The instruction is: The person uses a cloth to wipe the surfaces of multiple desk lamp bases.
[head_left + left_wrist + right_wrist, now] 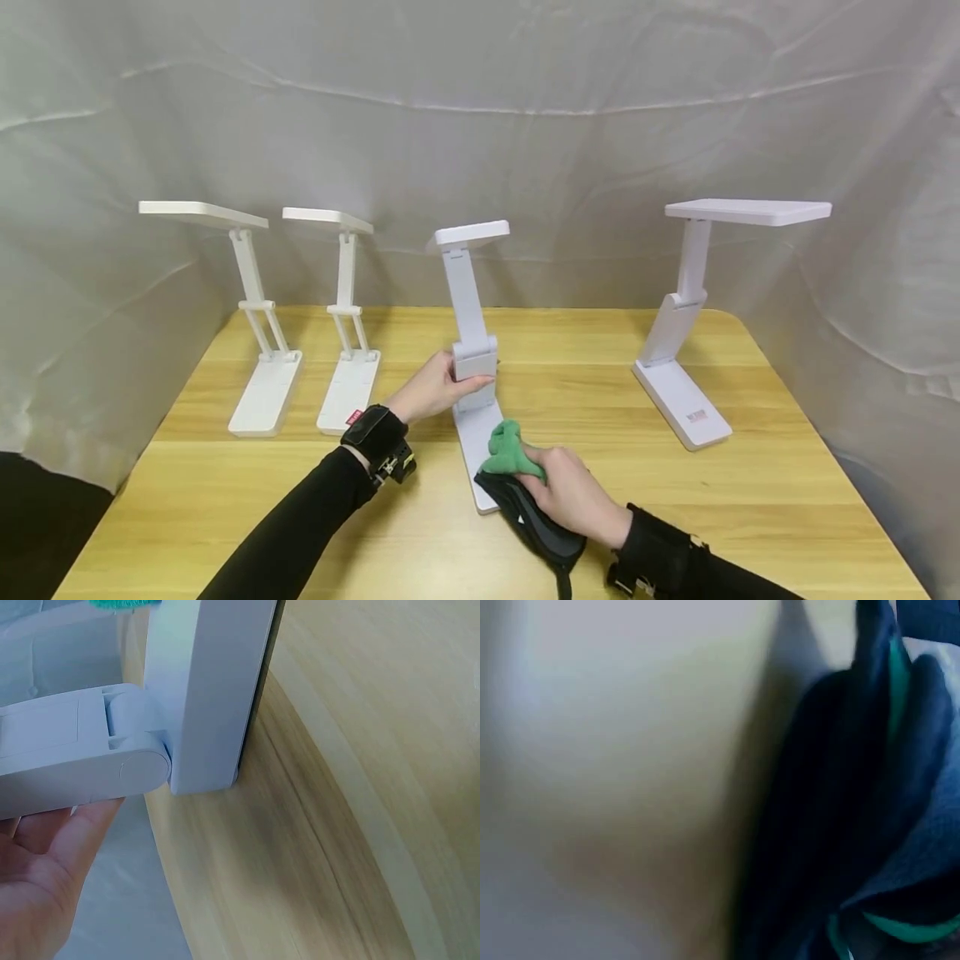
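The left hand point(429, 390) grips the middle lamp point(467, 300) at its lower arm, the thumb across the front and the other fingers mostly hidden behind. The right hand point(573, 492) pinches a green cloth point(508, 450), its thumb and fingers closed on the material, and the cloth touches the lamp's base point(472, 433) toward the near end. A black pouch-like piece point(534, 521) with a strap hangs under the right hand, beside and partly over the base's near right corner; the right wrist view shows it dark and blurred, with green edges.

The middle lamp stands upright on the wooden table point(585, 392), its base pointing toward the near side, its upper arm leaning slightly left and its head at the top. Each wrist wears a black band, and both sleeves are black.

Farther out, two white lamps stand to the left: the far-left lamp point(264, 400) and, between it and the middle one, a second lamp point(348, 379) with a red tag point(354, 417) on its base, near the left wrist. Well apart to the right stands the right-hand lamp point(678, 400), its head reaching right. A pale, creased sheet point(525, 167) hangs behind the table.
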A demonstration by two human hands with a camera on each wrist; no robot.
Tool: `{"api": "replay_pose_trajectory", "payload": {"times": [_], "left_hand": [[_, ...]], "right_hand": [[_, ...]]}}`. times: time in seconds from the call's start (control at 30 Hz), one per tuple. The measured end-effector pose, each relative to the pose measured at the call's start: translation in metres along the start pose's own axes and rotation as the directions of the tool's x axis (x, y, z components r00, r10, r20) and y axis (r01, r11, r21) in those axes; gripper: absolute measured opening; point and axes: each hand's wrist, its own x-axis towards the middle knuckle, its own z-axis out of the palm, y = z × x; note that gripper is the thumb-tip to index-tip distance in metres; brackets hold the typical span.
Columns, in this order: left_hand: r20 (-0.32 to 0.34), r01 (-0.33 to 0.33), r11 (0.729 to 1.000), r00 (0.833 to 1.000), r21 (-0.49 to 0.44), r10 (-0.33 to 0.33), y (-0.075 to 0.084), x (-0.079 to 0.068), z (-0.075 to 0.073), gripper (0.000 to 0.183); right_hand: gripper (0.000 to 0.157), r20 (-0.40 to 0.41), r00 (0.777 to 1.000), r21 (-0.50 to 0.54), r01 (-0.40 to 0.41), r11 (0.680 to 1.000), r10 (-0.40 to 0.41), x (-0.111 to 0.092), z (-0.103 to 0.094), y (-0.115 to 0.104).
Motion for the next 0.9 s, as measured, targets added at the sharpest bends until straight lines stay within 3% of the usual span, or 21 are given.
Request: {"api": "replay_pose_trajectory", "payload": {"times": [0.17,0.27,0.43,0.53,0.6,0.83,0.9], "left_hand": [[-0.003,-0.014,1.000,1.000,-0.002,0.014,-0.001,0.001,0.000,0.024],[0.003,-0.010,1.000,1.000,-0.005,0.010,-0.002,0.002,0.001,0.023],[0.001,-0.011,1.000,1.000,-0.006,0.011,-0.003,0.002,-0.001,0.025],[0.012,-0.011,1.000,1.000,0.000,0.011,-0.003,0.001,-0.002,0.028],[0.020,-0.003,1.000,1.000,0.001,0.003,-0.003,-0.001,-0.003,0.029],[0.016,-0.026,1.000,1.000,0.010,0.026,-0.003,-0.003,-0.003,0.027],[0.013,-0.028,1.000,1.000,0.010,0.028,-0.002,-0.003,-0.003,0.027]], "right_hand": [[0.014,-0.018,1.000,-0.021,-0.009,1.000,0.009,0.032,-0.005,0.004],[0.013,-0.034,0.999,-0.058,0.003,0.998,-0.005,0.043,-0.006,0.005],[0.020,-0.010,0.999,-0.098,0.037,0.995,-0.038,0.016,-0.004,-0.001],[0.022,0.021,0.999,-0.062,0.047,0.997,-0.046,-0.003,-0.002,-0.004],[0.019,0.034,0.998,-0.039,0.049,0.998,-0.047,-0.006,-0.002,-0.005],[0.007,-0.034,0.999,-0.045,-0.001,0.999,0.000,0.042,-0.004,0.003],[0.006,-0.051,0.999,-0.055,0.004,0.999,-0.007,0.047,-0.004,0.003]]}}
